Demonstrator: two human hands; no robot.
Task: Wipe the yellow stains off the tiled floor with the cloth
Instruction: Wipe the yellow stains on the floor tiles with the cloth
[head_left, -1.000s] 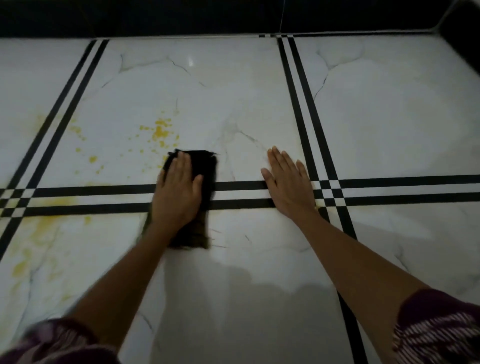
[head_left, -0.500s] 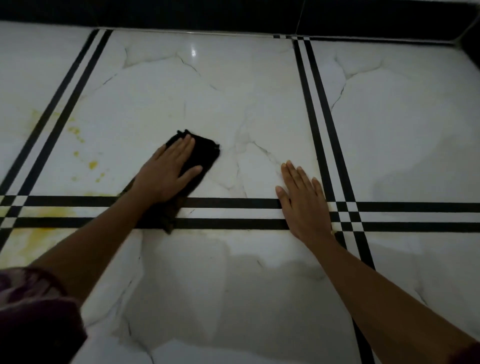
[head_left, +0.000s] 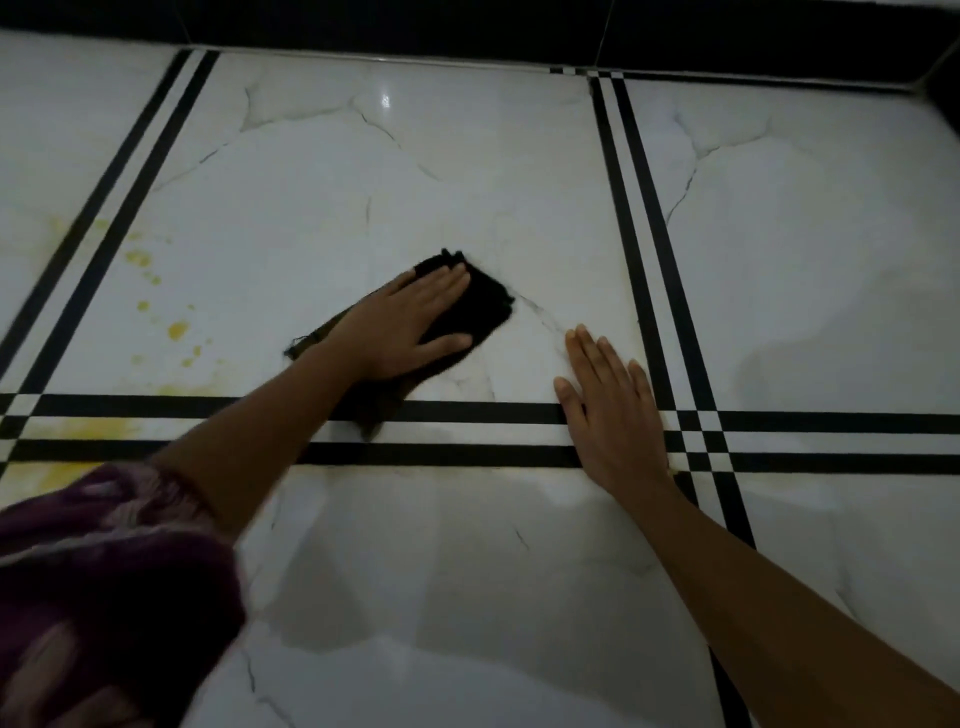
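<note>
A black cloth (head_left: 482, 304) lies on the white marble-look tiled floor (head_left: 322, 208) near the middle of the big tile. My left hand (head_left: 410, 327) presses flat on the cloth, fingers pointing up and to the right. Yellow stains (head_left: 176, 329) dot the tile to the left of the cloth, and a wider yellow smear (head_left: 83, 428) sits on the striped band at the lower left. My right hand (head_left: 608, 405) rests flat on the floor to the right of the cloth, fingers spread, holding nothing.
Black double stripes (head_left: 644, 291) cross the floor in a grid. A dark wall base (head_left: 467, 26) runs along the far edge. My purple patterned sleeve (head_left: 104, 571) fills the lower left corner. A shadow darkens the near tile.
My left hand has pushed the cloth forward and to the right across the tile. The yellow spots that lay just ahead of the cloth are gone from view. The right hand stays planted.
</note>
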